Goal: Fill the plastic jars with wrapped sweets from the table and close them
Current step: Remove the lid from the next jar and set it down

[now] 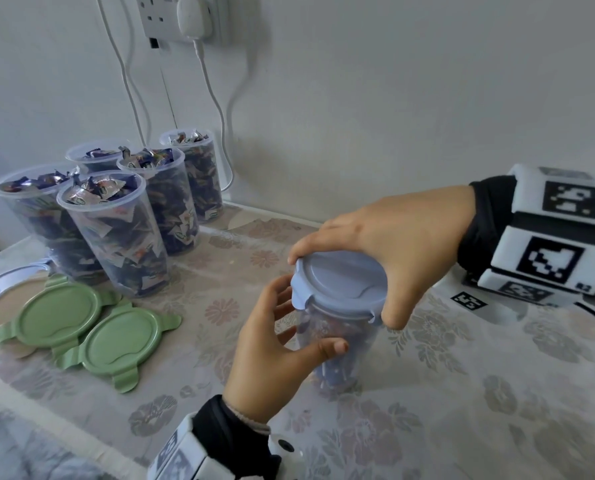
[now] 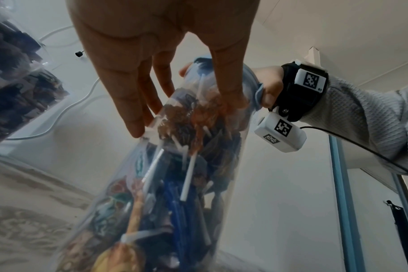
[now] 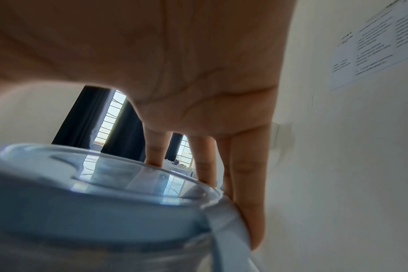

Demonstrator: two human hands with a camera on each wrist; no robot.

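Observation:
A clear plastic jar [image 1: 337,355] full of wrapped sweets stands on the table near the middle, with a blue clip lid [image 1: 341,278] on top. My left hand [image 1: 308,323] grips the jar body just below the lid, thumb across the front and fingers behind. My right hand [image 1: 344,289] comes down over the lid, thumb at its right rim and fingers curled over its far left edge. The left wrist view shows the jar [image 2: 186,184] from below with sweets inside. In the right wrist view my fingers [image 3: 247,202] hook the lid [image 3: 105,184] at its rim.
Several open jars [image 1: 116,220] packed with sweets stand at the back left by the wall. Two green lids [image 1: 60,317] lie in front of them, overlapping a beige lid [image 1: 1,306] and another pale one. White cables hang from a wall socket [image 1: 181,15].

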